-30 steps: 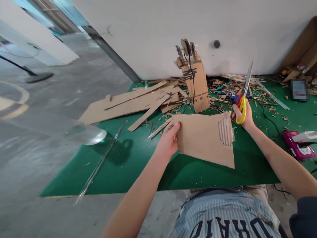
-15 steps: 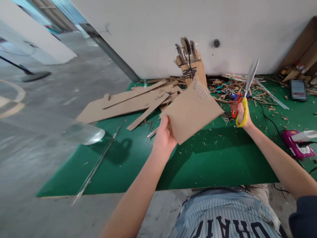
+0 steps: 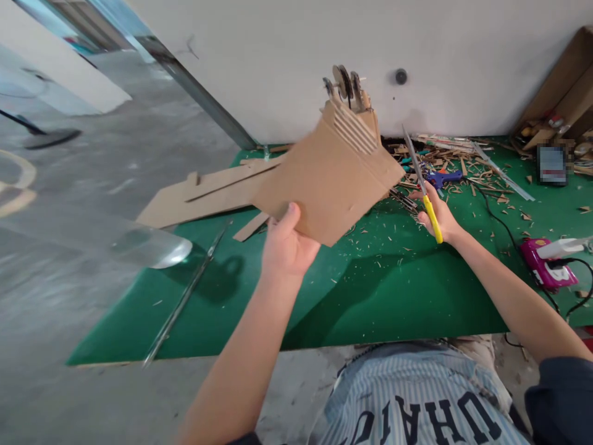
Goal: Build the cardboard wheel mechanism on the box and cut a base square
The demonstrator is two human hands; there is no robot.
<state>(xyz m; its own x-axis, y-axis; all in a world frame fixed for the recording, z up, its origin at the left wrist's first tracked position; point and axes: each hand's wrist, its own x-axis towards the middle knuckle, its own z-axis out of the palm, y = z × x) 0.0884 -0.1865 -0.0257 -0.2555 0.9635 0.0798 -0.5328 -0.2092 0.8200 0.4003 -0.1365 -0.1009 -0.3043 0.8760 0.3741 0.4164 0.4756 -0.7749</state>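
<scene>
My left hand (image 3: 290, 244) is closed on the lower left edge of a flat piece of cardboard (image 3: 324, 176), thumb on top. The piece is tilted above the table, and its far corner shows a strip of bared corrugation. To the right, my right hand (image 3: 438, 216) holds a pair of scissors (image 3: 430, 210) with yellow on the handle, blades pointing up and away. The scissors are apart from the cardboard. Behind the piece stands a cardboard box model (image 3: 374, 123) with round discs on top, partly hidden.
Long cardboard strips (image 3: 213, 185) lie at the left on the green table (image 3: 222, 321), near a clear rod (image 3: 185, 296). Cardboard scraps and a blue glue gun (image 3: 442, 178) lie at the back right. A magenta device (image 3: 546, 266) with a cord sits at the right.
The cardboard has moved left and upward and turned so its corrugated corner shows more. My right hand has shifted left with the scissors, whose blades now lean left.
</scene>
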